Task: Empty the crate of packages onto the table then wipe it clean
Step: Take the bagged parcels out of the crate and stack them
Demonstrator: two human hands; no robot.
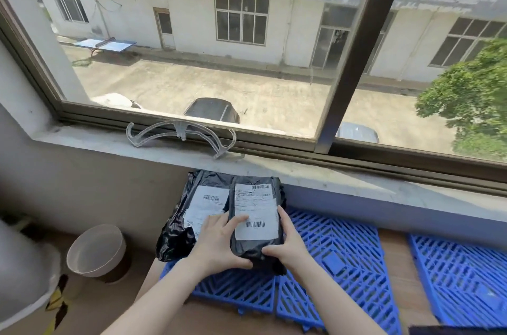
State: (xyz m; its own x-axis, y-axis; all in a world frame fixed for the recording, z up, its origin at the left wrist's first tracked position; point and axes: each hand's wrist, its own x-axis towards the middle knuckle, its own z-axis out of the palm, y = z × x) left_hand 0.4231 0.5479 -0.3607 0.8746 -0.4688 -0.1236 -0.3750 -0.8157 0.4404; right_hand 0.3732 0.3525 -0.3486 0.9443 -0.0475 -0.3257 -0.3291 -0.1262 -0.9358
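A black plastic package (256, 214) with a white shipping label is gripped at its near end by both hands. My left hand (219, 241) holds its left edge with the thumb on the label. My right hand (285, 244) wraps its right edge. A second, larger black package (186, 214) with a label lies just to the left, partly under the first. Both sit on blue lattice plastic panels (337, 252) spread on a wooden surface (395, 266) below the window sill. No crate with walls is visible.
A concrete window sill (274, 167) runs close behind the packages, with a clear plastic hanger (181, 134) on it. A round beige bin (97, 251) stands on the floor to the left. Another blue lattice panel (461, 279) lies at the right.
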